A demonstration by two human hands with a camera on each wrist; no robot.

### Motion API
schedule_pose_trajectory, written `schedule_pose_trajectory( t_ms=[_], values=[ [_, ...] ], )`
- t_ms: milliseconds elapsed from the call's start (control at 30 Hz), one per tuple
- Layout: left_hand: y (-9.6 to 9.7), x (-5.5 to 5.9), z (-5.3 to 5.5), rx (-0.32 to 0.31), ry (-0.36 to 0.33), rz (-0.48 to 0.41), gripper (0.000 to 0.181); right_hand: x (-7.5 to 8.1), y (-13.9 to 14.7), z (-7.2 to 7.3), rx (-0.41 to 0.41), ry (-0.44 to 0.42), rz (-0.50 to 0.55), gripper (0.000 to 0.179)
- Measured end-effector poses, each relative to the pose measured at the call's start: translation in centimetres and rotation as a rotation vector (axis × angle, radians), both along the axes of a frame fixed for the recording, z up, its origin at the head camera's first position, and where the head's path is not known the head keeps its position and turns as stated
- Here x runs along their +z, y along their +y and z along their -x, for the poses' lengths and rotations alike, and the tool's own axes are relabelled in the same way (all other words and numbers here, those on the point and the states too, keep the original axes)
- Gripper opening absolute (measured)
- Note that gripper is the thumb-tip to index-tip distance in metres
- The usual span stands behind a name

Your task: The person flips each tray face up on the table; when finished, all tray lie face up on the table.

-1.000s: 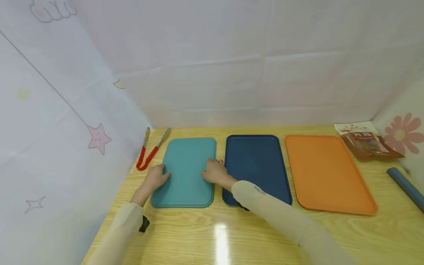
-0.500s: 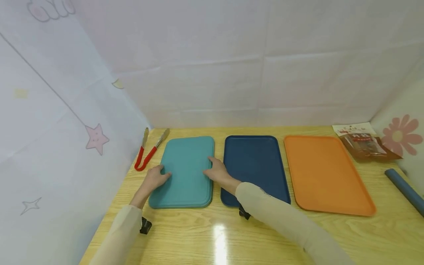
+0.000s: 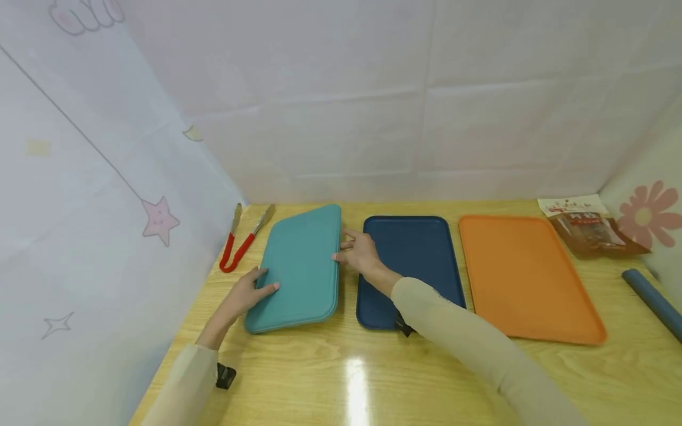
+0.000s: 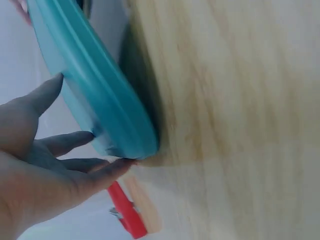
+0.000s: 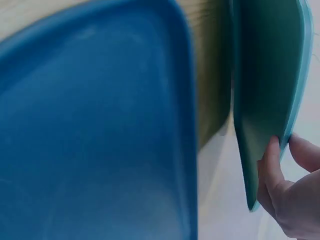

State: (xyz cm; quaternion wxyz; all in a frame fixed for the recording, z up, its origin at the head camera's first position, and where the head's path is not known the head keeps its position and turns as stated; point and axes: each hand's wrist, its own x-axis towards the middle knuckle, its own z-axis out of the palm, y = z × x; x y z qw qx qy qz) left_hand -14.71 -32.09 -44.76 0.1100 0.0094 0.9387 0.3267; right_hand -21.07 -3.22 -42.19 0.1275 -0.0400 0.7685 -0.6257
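A teal tray is tilted up, its right edge off the table and its left edge low near the wood. The stepped outer face is uppermost; in the right wrist view the hollow side shows. My right hand pinches the raised right edge, thumb on one side and fingers on the other. At the left edge, my left hand holds with the thumb on the upper face. In the left wrist view, its fingertips lie along the low rim.
To the right lie a dark blue tray under the right forearm and an orange tray. Red-handled tongs rest at the left. A brown food packet and a blue-grey roll lie far right. A cloth wall stands behind.
The teal tray lay flat earlier; now its right edge is lifted. My right hand has risen with that edge, its fingers now round it. The left hand stays at the left edge.
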Motion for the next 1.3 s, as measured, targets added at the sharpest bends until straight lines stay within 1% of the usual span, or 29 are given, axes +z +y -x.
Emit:
schedule_pose_trajectory(
  t_ms=[67, 200, 267, 367, 467, 533, 633, 700, 800, 900, 1100, 1200, 1300],
  values=[
    [0.5, 0.4, -1.5, -0.017, -0.019, 0.014, 0.080, 0.4, 0.1, 0.1, 0.019, -0.019, 0.005, 0.079],
    [1.5, 1.2, -4.4, -0.025, -0.045, 0.013, 0.086, 1.3, 0.5, 0.1, 0.055, -0.051, 0.034, 0.079],
    [1.8, 1.4, -5.4, -0.039, -0.046, 0.002, 0.088, 1.6, 0.7, 0.1, 0.065, -0.063, 0.051, 0.080],
    [1.9, 1.5, -6.6, -0.094, -0.036, -0.003, 0.094, 2.1, 0.9, 0.1, 0.067, -0.084, 0.067, 0.081],
    [1.9, 1.2, -7.0, -0.135, -0.010, 0.011, 0.100, 2.4, 1.2, 0.1, 0.066, -0.105, 0.079, 0.082],
    [2.0, 1.0, -7.2, -0.135, 0.023, 0.039, 0.101, 2.6, 1.3, 0.1, 0.065, -0.113, 0.086, 0.083],
    [2.5, 0.8, -7.6, -0.092, 0.078, 0.085, 0.096, 2.6, 1.3, -0.1, 0.080, -0.123, 0.113, 0.084],
    [3.0, 0.9, -8.1, -0.056, 0.105, 0.109, 0.092, 2.6, 1.2, -0.2, 0.089, -0.134, 0.143, 0.085],
    [3.5, 1.2, -8.7, -0.022, 0.129, 0.125, 0.088, 2.7, 1.1, -0.4, 0.094, -0.152, 0.183, 0.086],
    [3.7, 1.5, -9.1, -0.010, 0.134, 0.115, 0.088, 3.2, 1.0, -0.7, 0.089, -0.175, 0.229, 0.087],
    [4.1, 2.1, -9.7, 0.005, 0.152, 0.070, 0.084, 4.3, 0.7, -1.1, 0.094, -0.229, 0.359, 0.090],
    [4.5, 2.5, -10.0, 0.007, 0.158, 0.051, 0.082, 5.1, 0.4, -1.3, 0.095, -0.238, 0.412, 0.090],
    [4.9, 2.9, -10.2, 0.014, 0.156, 0.040, 0.079, 6.0, 0.1, -1.4, 0.086, -0.235, 0.443, 0.090]
  ],
)
